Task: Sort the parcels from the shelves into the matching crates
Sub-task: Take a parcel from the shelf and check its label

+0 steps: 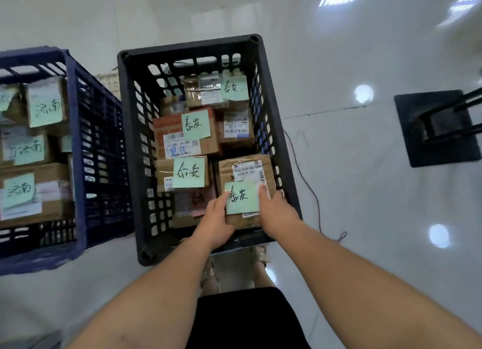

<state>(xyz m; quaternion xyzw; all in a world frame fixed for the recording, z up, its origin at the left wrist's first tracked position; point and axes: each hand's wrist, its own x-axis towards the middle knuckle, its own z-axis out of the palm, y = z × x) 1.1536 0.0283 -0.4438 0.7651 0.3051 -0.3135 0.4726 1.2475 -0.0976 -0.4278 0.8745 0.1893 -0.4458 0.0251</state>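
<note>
Head view looks straight down into a black crate (187, 47) standing on a glossy pale floor, and both hands reach into its near right corner. A brown cardboard parcel (227, 173) lies in that corner, level, with a white shipping label (247, 169) on its far half and a green sticky note (241, 197) with handwritten characters on its near half. The left hand (215, 222) grips the parcel's left edge, thumb tip on top touching the note's left side, the other fingers tucked down the side out of sight. The right hand (275, 213) grips the right edge, thumb laid along the note's right side and fingers curled over the edge next to the crate wall. Whether the parcel already rests on what lies under it or is held just above cannot be told. Farther into the black crate sit more boxes bearing similar green notes: one left of the held parcel (189, 172), one in the middle (195, 124), one at the far end (234, 87). Just left of the black crate stands a blue crate (78, 139), packed with boxes carrying green notes with different characters. Right of the black crate a thin cord (307, 186) trails over the floor, and farther right stands a black square base (438, 129).
</note>
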